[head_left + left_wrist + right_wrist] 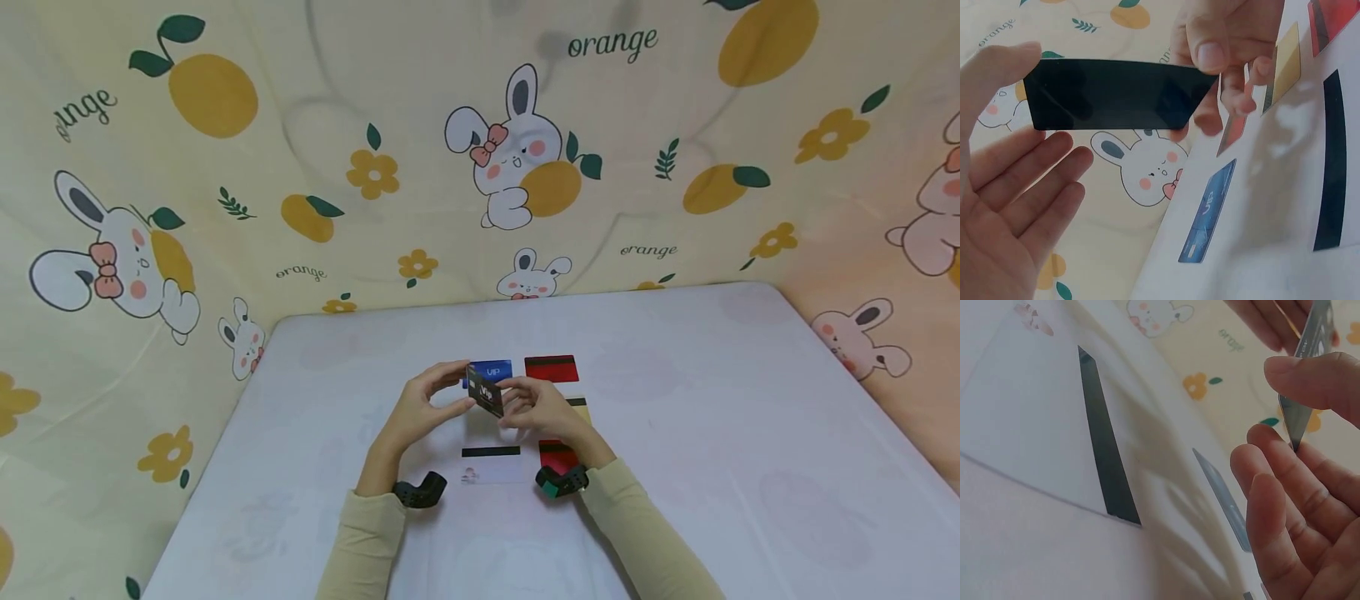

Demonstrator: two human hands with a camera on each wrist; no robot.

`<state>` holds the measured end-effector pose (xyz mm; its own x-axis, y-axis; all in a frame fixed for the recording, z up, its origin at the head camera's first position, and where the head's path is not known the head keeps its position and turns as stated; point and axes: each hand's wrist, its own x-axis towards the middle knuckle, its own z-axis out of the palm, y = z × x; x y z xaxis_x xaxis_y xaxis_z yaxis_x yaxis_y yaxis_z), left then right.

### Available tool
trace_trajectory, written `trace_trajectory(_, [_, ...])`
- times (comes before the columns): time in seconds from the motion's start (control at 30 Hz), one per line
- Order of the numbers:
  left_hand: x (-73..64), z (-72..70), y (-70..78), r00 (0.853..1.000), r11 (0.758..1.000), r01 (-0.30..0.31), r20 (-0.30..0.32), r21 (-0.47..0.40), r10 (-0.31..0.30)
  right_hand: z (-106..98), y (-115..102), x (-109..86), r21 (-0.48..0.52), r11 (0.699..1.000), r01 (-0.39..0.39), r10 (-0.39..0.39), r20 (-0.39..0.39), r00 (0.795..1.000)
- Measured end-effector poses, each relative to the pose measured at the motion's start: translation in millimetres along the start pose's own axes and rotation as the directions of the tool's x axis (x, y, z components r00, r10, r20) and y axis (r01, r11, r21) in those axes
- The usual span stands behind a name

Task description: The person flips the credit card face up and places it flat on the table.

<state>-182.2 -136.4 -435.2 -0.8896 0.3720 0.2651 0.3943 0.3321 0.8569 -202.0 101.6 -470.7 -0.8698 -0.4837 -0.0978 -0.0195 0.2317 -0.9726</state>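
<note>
- Holds the black card [485, 392], marked "Vip", up off the worktop [300, 525] between both hands, tilted, lettering towards the head camera, probably to keep the print in sight.
- Pinches one end with the left hand [423, 404], thumb at the upper edge and fingertips below, the other fingers loosely spread, likely to leave the face uncovered.
- Pinches the opposite end with the right hand [543, 407], spare fingers bent beneath and holding nothing; seems to use two grips to steady so thin and slick a piece.
- Shows a plain dark side of the same card to the left wrist view.
- Keeps the blue card [492, 369] flat on the worktop, beyond the held one, with the back red card [551, 368] just beside, not touching.
- Leaves the white card [495, 471] nearer the front, black stripe along the far side.
- Half hides the gold card [583, 411] and the front red card [557, 458] behind right hand and wrist.
- Spaces the flat cards in two rough columns, apparently for easy telling apart and lifting singly.
</note>
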Motion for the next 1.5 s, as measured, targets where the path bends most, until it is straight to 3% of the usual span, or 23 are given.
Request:
trace_trajectory(0.5, [-1.0, -6.3, -5.9, 0.998, 0.998, 0.055, 0.039, -0.004, -0.055, -8.0, 3.9, 0.7, -0.060, 0.996, 0.064, -0.065, -0.012, 0.998])
trace_trajectory(1.0, [-2.2, -9.6, -10.3, 0.991, 0.993, 0.116, 0.064, 0.032, -0.118, -11.2, 5.3, 2.5, -0.077, 0.996, 0.045, -0.047, -0.032, 0.998])
trace_trajectory(1.37, [-2.4, -6.9, -16.7, 0.990, 0.992, 0.123, 0.069, 0.019, -0.124, -11.5, 7.0, 2.5, -0.079, 0.996, 0.038, -0.041, -0.040, 0.998])
trace_trajectory(1.5, [-2.0, -6.4, -19.1, 0.985, 0.987, 0.155, 0.068, 0.041, -0.158, -11.5, 8.0, 2.4, -0.081, 0.996, 0.044, -0.048, -0.043, 0.998])
